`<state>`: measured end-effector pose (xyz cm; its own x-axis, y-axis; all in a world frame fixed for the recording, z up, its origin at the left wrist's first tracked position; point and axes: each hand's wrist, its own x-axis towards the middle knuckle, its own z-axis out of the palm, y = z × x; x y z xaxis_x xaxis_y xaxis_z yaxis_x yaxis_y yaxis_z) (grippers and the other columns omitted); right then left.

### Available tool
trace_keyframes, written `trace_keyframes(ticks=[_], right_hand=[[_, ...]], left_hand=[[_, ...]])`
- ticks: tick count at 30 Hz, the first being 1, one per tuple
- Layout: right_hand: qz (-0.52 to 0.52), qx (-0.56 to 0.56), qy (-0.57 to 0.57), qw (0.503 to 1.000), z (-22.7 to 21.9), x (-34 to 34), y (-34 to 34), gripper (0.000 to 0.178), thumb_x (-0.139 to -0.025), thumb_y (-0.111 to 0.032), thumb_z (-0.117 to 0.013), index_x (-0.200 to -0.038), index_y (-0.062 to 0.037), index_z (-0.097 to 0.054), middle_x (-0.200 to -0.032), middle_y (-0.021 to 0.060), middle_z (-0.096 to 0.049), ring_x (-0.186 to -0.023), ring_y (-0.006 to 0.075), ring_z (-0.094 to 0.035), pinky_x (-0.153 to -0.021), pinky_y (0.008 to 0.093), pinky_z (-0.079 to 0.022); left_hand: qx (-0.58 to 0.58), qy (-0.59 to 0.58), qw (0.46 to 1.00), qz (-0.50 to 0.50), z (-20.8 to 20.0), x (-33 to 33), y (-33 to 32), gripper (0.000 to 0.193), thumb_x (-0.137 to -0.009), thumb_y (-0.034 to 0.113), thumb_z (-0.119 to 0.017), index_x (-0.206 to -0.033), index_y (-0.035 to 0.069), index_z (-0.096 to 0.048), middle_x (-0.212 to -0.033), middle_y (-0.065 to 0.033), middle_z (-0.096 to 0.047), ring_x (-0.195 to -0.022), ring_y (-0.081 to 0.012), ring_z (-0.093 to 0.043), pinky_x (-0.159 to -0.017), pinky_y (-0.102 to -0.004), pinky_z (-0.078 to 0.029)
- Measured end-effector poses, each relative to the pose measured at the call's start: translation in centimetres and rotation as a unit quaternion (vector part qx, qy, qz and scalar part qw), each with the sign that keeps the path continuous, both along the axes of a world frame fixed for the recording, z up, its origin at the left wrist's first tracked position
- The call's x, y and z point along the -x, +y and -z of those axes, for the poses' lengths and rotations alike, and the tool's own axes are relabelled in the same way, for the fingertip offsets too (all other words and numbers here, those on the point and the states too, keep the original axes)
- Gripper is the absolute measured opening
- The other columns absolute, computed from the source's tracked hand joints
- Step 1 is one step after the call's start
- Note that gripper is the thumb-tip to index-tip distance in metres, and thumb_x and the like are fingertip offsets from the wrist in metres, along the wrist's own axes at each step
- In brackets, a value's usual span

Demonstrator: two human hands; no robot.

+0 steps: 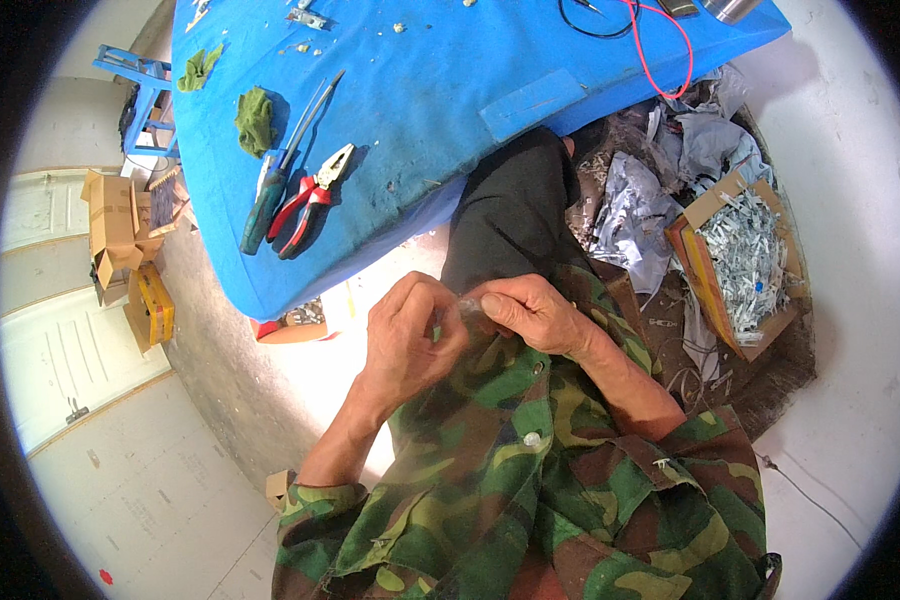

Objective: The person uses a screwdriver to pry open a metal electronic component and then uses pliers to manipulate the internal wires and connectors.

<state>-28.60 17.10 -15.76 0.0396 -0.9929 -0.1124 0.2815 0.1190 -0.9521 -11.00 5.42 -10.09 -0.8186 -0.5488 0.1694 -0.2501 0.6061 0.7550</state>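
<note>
Above my lap, my left hand (412, 335) and my right hand (532, 312) meet, fingertips almost together. The left fingers are curled in with the thumb; the right thumb presses on a bent forefinger. A small, pale, see-through bit (469, 303) shows between the fingertips, too blurred and small to name. Ahead stands a table with a blue cover (410, 150). Pliers with red and black handles (312, 203) lie on it with their jaws spread. Beside them is a screwdriver with a dark green handle (263, 212) and a long shaft.
Crumpled green cloths (256, 122) and small scraps lie on the table; a red cable (686, 52) hangs over its far right edge. To the right, an open carton (692, 268) holds many small metal pieces beside crumpled plastic bags (635, 215). Cardboard boxes (115, 222) and a blue stool (148, 85) stand left.
</note>
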Motion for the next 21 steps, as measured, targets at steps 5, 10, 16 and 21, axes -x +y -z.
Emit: trace_keyframes(ticks=[5,10,16,21], right_hand=[[0.000,-0.009,-0.003,1.000,0.1,-0.3,-0.1,0.034,-0.108,-0.026,-0.052,-0.101,0.0034,-0.067,-0.078,-0.0009,-0.058,-0.075,0.0086,-0.051,-0.069,0.0290,-0.046],[-0.011,-0.039,-0.010,0.999,-0.1,0.3,0.2,0.031,-0.108,-0.023,-0.052,-0.103,0.0022,-0.069,-0.079,-0.0014,-0.060,-0.073,0.0078,-0.052,-0.068,0.0277,-0.046],[-0.003,-0.038,-0.048,0.998,-0.1,0.1,0.0,0.032,-0.107,-0.023,-0.052,-0.114,0.0034,-0.069,-0.082,-0.0014,-0.062,-0.074,0.0074,-0.054,-0.068,0.0259,-0.046],[-0.004,-0.025,-0.034,0.999,-0.5,-0.1,0.0,0.032,-0.107,-0.022,-0.053,-0.116,0.0039,-0.068,-0.083,-0.0003,-0.063,-0.076,0.0085,-0.056,-0.069,0.0266,-0.047]], left_hand=[[0.010,0.009,0.999,-0.031,0.5,-0.2,0.4,0.017,-0.077,-0.012,-0.064,-0.088,-0.002,-0.056,-0.084,-0.0076,-0.057,-0.058,-0.0101,-0.052,-0.050,-0.0246,-0.043],[0.067,0.002,0.987,-0.147,0.4,-1.8,-1.7,0.018,-0.076,-0.011,-0.065,-0.086,0.000,-0.055,-0.083,-0.0102,-0.060,-0.054,-0.0156,-0.054,-0.048,-0.0289,-0.044],[0.152,-0.277,0.938,-0.141,0.7,-6.0,-2.7,0.009,-0.086,-0.002,-0.069,-0.084,0.000,-0.060,-0.087,-0.0127,-0.066,-0.060,-0.0233,-0.064,-0.054,-0.0329,-0.050],[-0.020,-0.132,0.977,-0.169,-1.2,-3.5,0.1,0.014,-0.089,0.000,-0.069,-0.104,0.001,-0.071,-0.108,-0.0109,-0.072,-0.070,-0.0197,-0.070,-0.062,-0.0310,-0.056]])
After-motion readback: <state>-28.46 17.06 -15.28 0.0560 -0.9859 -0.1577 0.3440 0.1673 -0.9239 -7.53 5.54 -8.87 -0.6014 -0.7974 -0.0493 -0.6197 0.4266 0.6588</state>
